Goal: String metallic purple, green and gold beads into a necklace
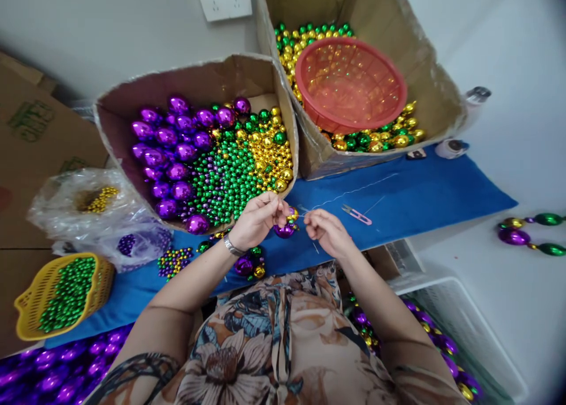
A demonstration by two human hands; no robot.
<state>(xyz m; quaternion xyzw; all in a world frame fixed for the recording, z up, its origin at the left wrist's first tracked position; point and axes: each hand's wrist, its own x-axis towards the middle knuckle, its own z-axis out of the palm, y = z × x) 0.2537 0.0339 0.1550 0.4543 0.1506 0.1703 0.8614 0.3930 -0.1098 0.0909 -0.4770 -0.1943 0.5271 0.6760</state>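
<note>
On blue cloth [398, 198], left hand [256, 219] pinches the bead string [285, 228], while right hand [325, 231], just right, pinches the thread [349, 193] running far-right.

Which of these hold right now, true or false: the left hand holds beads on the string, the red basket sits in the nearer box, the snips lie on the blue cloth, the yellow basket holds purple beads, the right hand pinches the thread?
1. The left hand holds strung beads. True.
2. The red basket sits in the nearer box. False: it rests on gold and green beads in the farther box.
3. The pink snips lie on the blue cloth. True.
4. The yellow basket holds purple beads. False: it holds green beads.
5. The right hand pinches the thread. True.
</note>
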